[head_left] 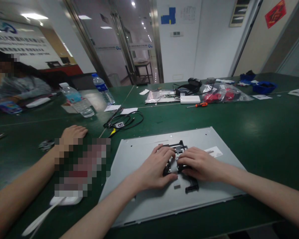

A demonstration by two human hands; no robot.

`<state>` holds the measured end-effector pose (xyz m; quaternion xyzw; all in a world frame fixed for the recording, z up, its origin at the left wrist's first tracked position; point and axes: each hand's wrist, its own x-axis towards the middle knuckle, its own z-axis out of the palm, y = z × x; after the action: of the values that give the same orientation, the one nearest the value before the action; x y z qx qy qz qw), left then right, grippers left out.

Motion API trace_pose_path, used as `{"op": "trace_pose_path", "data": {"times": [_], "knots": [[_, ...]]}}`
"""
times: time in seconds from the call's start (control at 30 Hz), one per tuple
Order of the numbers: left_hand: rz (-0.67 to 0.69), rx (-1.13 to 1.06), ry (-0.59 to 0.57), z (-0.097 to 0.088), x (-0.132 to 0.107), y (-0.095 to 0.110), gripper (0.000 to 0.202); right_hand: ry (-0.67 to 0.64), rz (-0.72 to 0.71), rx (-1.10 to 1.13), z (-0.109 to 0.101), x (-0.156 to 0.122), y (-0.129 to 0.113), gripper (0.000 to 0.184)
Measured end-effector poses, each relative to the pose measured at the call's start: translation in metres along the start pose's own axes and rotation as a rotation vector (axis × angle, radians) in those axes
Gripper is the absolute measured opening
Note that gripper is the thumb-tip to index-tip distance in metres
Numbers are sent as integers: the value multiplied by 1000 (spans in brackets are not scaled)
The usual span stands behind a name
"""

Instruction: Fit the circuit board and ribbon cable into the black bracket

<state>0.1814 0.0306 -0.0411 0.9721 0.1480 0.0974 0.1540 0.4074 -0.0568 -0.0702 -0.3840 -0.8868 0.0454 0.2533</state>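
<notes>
Most of the black bracket is out of sight: both hands sit right on top of it. Only a barred end pokes out at twelve o'clock of the knuckles, and an angled foot at six o'clock.

The left hand covers it from nine o'clock, fingers bent over the top and thumb lying along the near edge. The right hand comes over from three o'clock, fingers flatter, tips close to the left's. Whether either hand pinches the bracket or only presses on it cannot be told, because the fingers hide the contact. The bracket is matte black, thin-ribbed and angular; plastic or painted metal, hard to say.

It lies on the grey metal panel, a broad flat sheet with a dull finish and small holes near its far edge. A white label sits at two o'clock of the right hand. The left forearm crosses the panel's near edge and hides part of it. Beneath is the dark green table mat, smooth with soft glare.

At nine o'clock another person's hand rests palm down on the mat, its forearm lost behind a blurred patch. At eleven o'clock there is a loose coil of black cable, and beyond it a clear water bottle. At one o'clock lie an orange-handled screwdriver and a crinkled clear bag, its red contents not identifiable.
</notes>
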Motion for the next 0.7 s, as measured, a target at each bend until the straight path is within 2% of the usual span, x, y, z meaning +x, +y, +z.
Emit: {"op": "trace_pose_path", "data": {"times": [0.2,0.7], "knots": [[-19,-1,-43,-2,-1,1,48,3,36,49,1,0,1,19],[-11,9,-39,-3,-3,3,54,8,83,133,-2,3,0,16]]}}
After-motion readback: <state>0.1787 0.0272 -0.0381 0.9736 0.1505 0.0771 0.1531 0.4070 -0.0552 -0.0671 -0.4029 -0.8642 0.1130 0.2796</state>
